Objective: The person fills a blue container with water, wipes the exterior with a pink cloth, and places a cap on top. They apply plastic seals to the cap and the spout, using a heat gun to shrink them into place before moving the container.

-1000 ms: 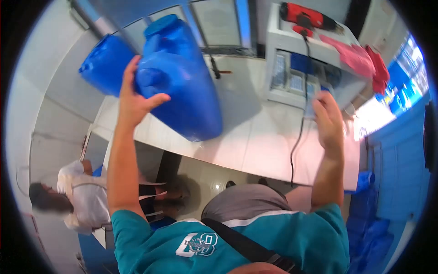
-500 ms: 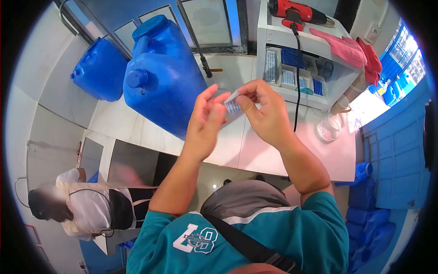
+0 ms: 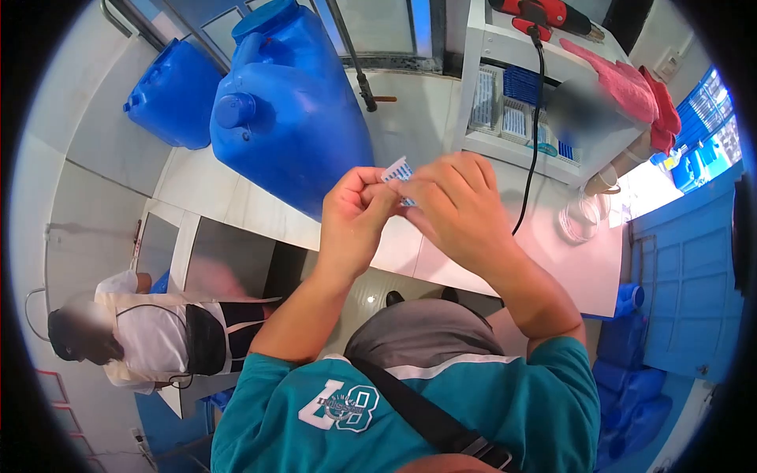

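Observation:
A small white sheet with blue printed rows (image 3: 399, 169) is held up over the counter, near the large blue jug (image 3: 288, 150). My left hand (image 3: 352, 221) pinches its left side between thumb and fingers. At the sheet's right side, my right hand (image 3: 465, 209) is closed with its fingers bunched and turned down. The right fingers cover part of the sheet, so the exact grip there is hidden. A lower piece of the print shows between the two hands.
A second blue jug (image 3: 175, 98) stands farther left. On the white shelf unit (image 3: 479, 79) lie a red heat gun (image 3: 552, 14) and pink cloths (image 3: 609, 75); its cord (image 3: 535, 134) hangs down onto the counter. Clear tape rolls (image 3: 579, 221) sit right. Another person (image 3: 154, 339) stands at left.
My right hand has rolled over, its back now facing up and its fingers at the sheet. The left fingers have closed on the sheet. The view has shifted slightly.

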A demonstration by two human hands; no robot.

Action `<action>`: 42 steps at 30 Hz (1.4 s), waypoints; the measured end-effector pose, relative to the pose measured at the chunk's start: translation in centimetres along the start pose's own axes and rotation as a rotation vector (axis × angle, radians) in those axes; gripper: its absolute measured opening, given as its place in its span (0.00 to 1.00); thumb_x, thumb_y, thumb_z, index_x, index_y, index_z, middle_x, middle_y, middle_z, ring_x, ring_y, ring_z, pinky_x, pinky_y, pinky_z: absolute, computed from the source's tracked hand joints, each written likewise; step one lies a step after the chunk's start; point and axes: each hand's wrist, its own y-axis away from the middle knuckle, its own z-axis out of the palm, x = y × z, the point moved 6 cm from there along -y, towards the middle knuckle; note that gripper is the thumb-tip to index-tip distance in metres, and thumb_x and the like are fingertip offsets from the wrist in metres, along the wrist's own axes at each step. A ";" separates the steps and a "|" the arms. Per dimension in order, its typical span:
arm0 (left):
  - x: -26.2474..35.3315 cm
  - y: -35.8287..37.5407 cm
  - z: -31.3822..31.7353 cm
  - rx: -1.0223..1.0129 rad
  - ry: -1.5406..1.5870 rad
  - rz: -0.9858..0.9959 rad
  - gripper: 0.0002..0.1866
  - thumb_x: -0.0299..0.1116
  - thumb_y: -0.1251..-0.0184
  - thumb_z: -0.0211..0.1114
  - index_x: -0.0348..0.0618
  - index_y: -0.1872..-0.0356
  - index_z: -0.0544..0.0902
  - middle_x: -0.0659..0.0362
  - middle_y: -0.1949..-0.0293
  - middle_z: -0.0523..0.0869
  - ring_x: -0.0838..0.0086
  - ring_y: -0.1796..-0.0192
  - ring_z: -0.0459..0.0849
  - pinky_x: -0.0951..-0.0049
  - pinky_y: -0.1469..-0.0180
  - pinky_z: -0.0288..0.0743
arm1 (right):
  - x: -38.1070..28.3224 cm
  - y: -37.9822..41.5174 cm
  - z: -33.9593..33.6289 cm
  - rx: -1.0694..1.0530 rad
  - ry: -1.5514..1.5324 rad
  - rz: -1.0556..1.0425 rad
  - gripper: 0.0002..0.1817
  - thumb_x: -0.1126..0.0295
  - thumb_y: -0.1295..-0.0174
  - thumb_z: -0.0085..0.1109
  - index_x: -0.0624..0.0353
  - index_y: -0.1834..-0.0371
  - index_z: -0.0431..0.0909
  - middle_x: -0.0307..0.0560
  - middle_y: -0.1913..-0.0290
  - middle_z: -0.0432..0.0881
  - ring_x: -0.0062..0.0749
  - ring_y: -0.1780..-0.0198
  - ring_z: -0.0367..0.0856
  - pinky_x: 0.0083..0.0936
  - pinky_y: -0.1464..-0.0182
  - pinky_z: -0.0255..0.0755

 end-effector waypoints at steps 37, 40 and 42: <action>15.8 3.5 -7.8 0.288 -0.560 0.321 0.08 0.21 0.29 0.61 0.39 0.52 0.76 0.58 0.60 0.86 0.79 0.62 0.83 0.77 0.61 0.80 | 16.8 -12.2 -8.0 0.334 0.009 0.358 0.17 0.54 0.39 0.69 0.57 0.58 0.85 0.50 0.58 0.86 0.44 0.54 0.84 0.37 0.49 0.76; 19.4 2.4 -9.7 0.423 -0.868 0.259 0.07 0.24 0.28 0.62 0.40 0.52 0.75 0.57 0.61 0.87 0.80 0.61 0.84 0.78 0.62 0.80 | 27.8 -15.0 -10.3 0.008 0.407 0.627 0.36 0.35 0.37 0.58 0.63 0.54 0.84 0.59 0.54 0.87 0.48 0.51 0.86 0.35 0.46 0.76; 20.9 1.1 -11.0 0.483 -0.883 0.296 0.07 0.26 0.28 0.63 0.40 0.53 0.77 0.57 0.60 0.87 0.80 0.62 0.85 0.78 0.63 0.80 | 33.6 -16.1 -9.6 -0.072 0.442 0.708 0.39 0.32 0.37 0.56 0.65 0.52 0.83 0.59 0.54 0.87 0.47 0.50 0.86 0.35 0.47 0.77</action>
